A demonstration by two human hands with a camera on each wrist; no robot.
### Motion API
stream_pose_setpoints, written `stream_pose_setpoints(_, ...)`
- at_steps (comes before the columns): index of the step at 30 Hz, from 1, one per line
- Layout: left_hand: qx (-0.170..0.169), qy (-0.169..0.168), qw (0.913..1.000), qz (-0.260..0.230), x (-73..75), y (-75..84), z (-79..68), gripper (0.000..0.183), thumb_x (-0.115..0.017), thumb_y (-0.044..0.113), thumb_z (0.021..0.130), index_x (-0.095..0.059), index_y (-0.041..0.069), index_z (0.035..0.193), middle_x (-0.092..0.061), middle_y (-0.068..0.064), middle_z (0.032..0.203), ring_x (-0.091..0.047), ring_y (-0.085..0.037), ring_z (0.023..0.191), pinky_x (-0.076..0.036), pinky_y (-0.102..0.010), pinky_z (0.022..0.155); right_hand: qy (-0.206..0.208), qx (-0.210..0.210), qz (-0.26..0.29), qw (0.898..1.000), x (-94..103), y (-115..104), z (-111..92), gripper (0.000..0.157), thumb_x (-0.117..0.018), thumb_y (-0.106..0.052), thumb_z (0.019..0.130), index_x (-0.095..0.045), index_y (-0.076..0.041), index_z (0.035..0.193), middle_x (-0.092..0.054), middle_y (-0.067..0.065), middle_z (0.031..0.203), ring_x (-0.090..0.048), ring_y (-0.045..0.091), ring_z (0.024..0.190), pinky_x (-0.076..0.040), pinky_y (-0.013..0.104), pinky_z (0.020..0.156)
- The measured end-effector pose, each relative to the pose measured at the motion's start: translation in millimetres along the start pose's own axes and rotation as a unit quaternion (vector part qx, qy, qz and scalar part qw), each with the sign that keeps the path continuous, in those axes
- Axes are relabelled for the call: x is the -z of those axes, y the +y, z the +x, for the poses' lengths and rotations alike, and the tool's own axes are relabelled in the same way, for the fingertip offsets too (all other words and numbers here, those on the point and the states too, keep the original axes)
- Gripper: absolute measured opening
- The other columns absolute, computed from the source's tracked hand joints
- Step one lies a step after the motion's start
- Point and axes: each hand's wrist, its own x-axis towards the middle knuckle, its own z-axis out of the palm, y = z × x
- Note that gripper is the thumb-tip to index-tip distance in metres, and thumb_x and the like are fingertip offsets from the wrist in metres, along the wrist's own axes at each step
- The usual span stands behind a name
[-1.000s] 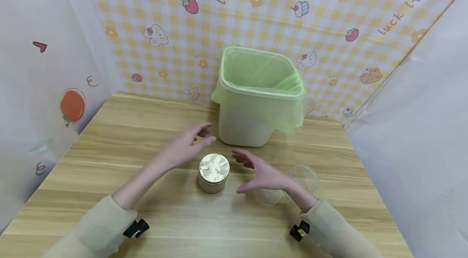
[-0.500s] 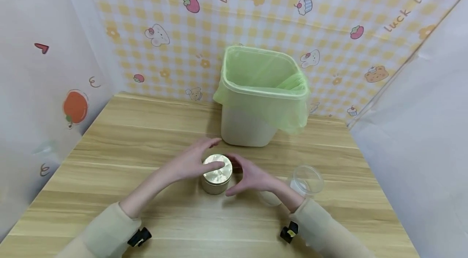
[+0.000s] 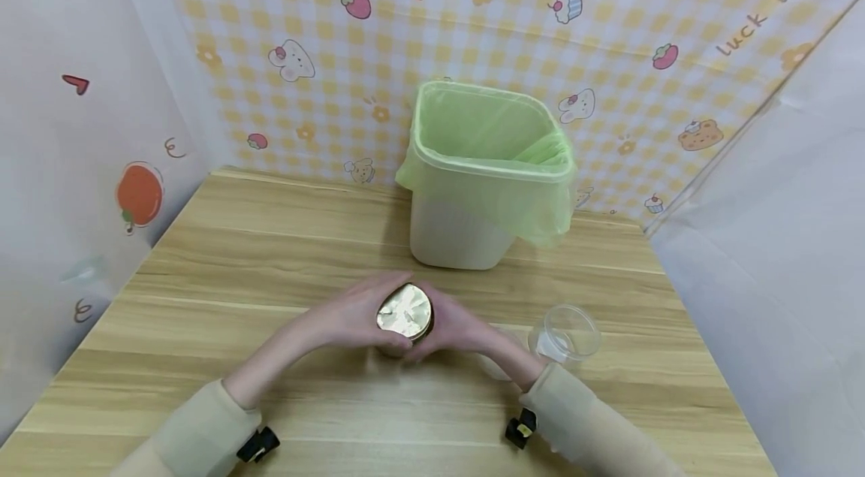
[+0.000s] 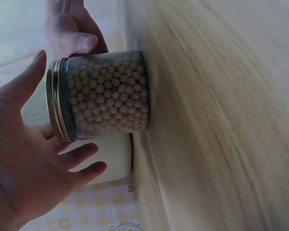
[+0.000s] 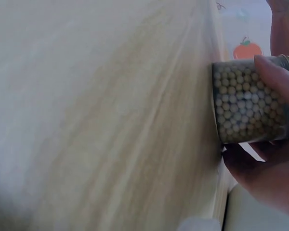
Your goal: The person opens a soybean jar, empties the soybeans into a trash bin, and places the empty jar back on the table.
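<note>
Clasping the upright jar of pale balls, the right hand faces the left hand, whose fingers spread apart about the gold lid. The jar stands between their fingers; I see the lined bin beyond the fingertips.

Pale beige on both arms, and it's a matching pair: left sleeve, right sleeve, long and plain, each with a broad cuff slightly greyer than the cloth behind. And there's black down at the wrists! A chunky left block, a chunky right block with a yellow dab. Left grip, bare; right grip, bare too, short thumbnail showing!
</note>
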Motion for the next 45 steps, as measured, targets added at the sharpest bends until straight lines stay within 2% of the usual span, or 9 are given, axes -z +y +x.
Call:
stream_pose_setpoints(3,-0.010,0.001,1.0000,-0.001,-0.7,-1.6,-0.5,0.099,-0.085,0.050,0.077,-0.039,0.012,0.157,-0.045,-0.014,0.160,-0.041,-0.037,0.150,-0.035,-0.060,0.120,0.013,-0.003,-0.007,1.000,-2.2,0.0,1.8,0.105,-0.097,-0.017,0.060,-0.043,-0.013,0.150,-0.063,0.004,0.137,-0.059,0.019,0.125,-0.046,0.036,0.109)
stream_pose_setpoints(9,-0.001,0.017,0.9998,0.005,-3.7,-3.1,-1.1,0.095,-0.085,0.052,0.076,-0.045,0.013,0.154,-0.047,-0.012,0.160,-0.042,-0.035,0.150,-0.036,-0.059,0.120,0.028,0.005,-0.014,0.999,-3.6,-2.0,3.2,0.105,-0.098,-0.017,0.059,-0.045,-0.014,0.150,-0.063,0.006,0.138,-0.059,0.021,0.126,-0.047,0.036,0.109)
stream_pose_setpoints(21,-0.025,0.104,0.9919,0.067,-11.6,-6.9,-2.0,0.089,-0.086,0.058,0.069,-0.060,0.015,0.142,-0.063,-0.009,0.145,-0.062,-0.033,0.132,-0.054,-0.057,0.100,0.051,0.010,0.019,0.998,-5.1,-0.4,-2.1,0.102,-0.098,-0.012,0.056,-0.051,-0.012,0.147,-0.065,0.006,0.138,-0.060,0.022,0.127,-0.045,0.039,0.112)
stream_pose_setpoints(26,-0.039,0.124,0.9881,0.083,-12.1,-2.5,-3.1,0.088,-0.088,0.057,0.067,-0.061,0.016,0.140,-0.066,-0.005,0.141,-0.065,-0.030,0.128,-0.056,-0.054,0.097,0.060,0.012,0.025,0.998,-3.9,0.5,-4.4,0.100,-0.099,-0.014,0.057,-0.053,-0.013,0.146,-0.066,0.005,0.136,-0.060,0.022,0.125,-0.045,0.037,0.111)
stream_pose_setpoints(34,-0.063,0.180,0.9768,0.099,-17.7,2.2,-5.0,0.085,-0.090,0.056,0.063,-0.066,0.016,0.134,-0.070,-0.007,0.135,-0.069,-0.029,0.122,-0.058,-0.051,0.094,0.070,0.024,0.032,0.997,-2.0,-2.6,-10.9,0.097,-0.099,-0.014,0.058,-0.055,-0.017,0.144,-0.066,-0.001,0.137,-0.060,0.018,0.127,-0.046,0.035,0.112)
stream_pose_setpoints(39,-0.067,0.215,0.9705,0.087,-19.5,4.4,-3.1,0.086,-0.090,0.056,0.062,-0.066,0.013,0.133,-0.072,-0.007,0.132,-0.070,-0.028,0.120,-0.059,-0.050,0.093,0.107,0.021,0.027,0.994,-3.3,-4.1,-12.7,0.097,-0.099,-0.015,0.058,-0.055,-0.015,0.145,-0.067,0.002,0.137,-0.061,0.021,0.127,-0.046,0.040,0.112)
stream_pose_setpoints(45,-0.047,0.252,0.9622,0.093,-23.0,11.4,-1.9,0.085,-0.088,0.057,0.064,-0.066,0.010,0.132,-0.072,-0.009,0.130,-0.070,-0.030,0.118,-0.058,-0.052,0.092,0.169,0.004,0.018,0.986,-8.9,-9.0,-13.7,0.096,-0.098,-0.015,0.057,-0.056,-0.010,0.142,-0.067,0.007,0.137,-0.061,0.025,0.128,-0.045,0.045,0.112)
